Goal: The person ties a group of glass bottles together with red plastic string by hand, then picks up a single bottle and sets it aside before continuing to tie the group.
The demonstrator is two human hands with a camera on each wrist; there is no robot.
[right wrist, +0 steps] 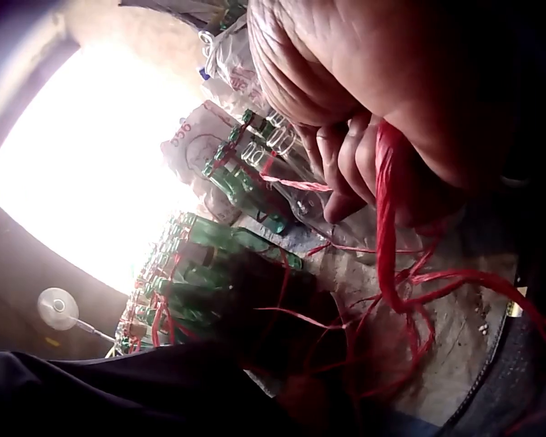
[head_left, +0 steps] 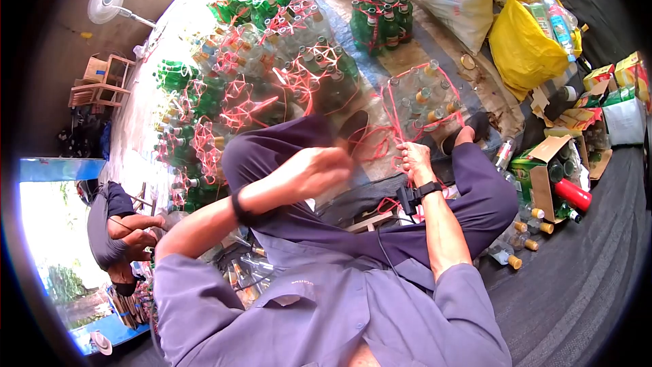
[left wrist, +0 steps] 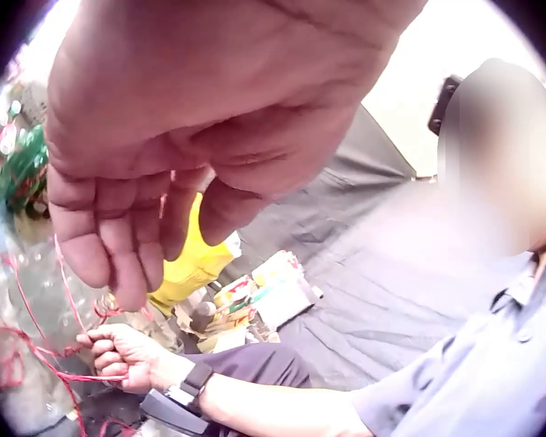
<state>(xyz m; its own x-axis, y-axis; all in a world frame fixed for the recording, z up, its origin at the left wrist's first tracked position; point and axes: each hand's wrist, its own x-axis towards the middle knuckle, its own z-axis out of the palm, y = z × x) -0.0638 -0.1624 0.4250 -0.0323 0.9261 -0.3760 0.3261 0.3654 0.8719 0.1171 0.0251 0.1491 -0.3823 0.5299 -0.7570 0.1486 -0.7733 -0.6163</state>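
Observation:
My right hand [head_left: 415,160] grips red plastic twine [right wrist: 389,218]; in the right wrist view the strand comes out of its curled fingers and hangs down in loops. Just beyond it stands a bundle of clear glass bottles [head_left: 422,98] with red twine around it. My left hand [head_left: 314,171] is raised over my left knee, blurred in the head view. Close up in the left wrist view, the left hand's fingers [left wrist: 118,246] are loosely bent, with nothing seen between them. Loose red twine [head_left: 377,153] trails beside the bottle bundle.
Many tied green and clear bottles [head_left: 319,68] stand to the left. A green bundle [head_left: 384,20] is farther back. A yellow bag [head_left: 526,44], cardboard boxes [head_left: 536,163] and loose bottles [head_left: 506,251] lie at the right. Another person [head_left: 119,231] sits at far left.

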